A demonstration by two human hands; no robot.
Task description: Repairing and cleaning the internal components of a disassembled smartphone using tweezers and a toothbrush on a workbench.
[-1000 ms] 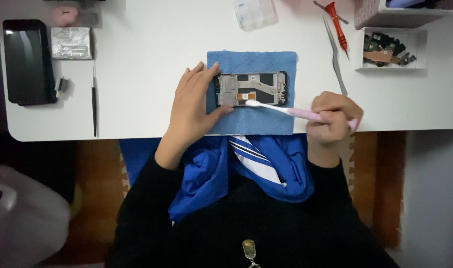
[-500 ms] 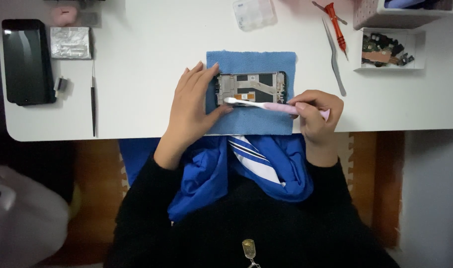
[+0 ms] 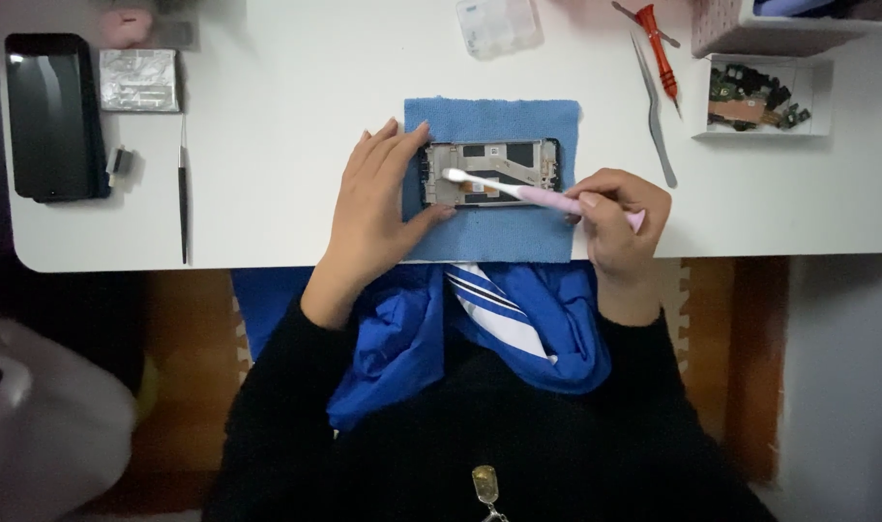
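- Black glass of a phone (image 3: 52,116) lies at the far left of the white table (image 3: 267,155), with a silvery foil-wrapped block (image 3: 139,80) and a thin dark probe (image 3: 183,188) beside it, all well apart from our hands, set aside but in reach.
- Our left hand (image 3: 378,208) lies flat, fingers spread, pressing the left end of the opened phone frame (image 3: 489,172); we judge this pins the frame against the push of the brush.
- The frame sits on a blue cloth (image 3: 494,232) near the table's front edge, probably to cushion it and stop it sliding.
- Our right hand (image 3: 620,217) is closed around the pink handle of a toothbrush (image 3: 518,189), its white bristle head resting on the frame's left part, the handle slanting down to the right.
- Further right lie metal tweezers (image 3: 656,116), a red screwdriver (image 3: 660,48) and a white tray of small parts (image 3: 765,97), untouched.
- Compared with half a second ago, the brush head has travelled left across the frame, while a second ago it sat nearer the middle; the left hand has not shifted.
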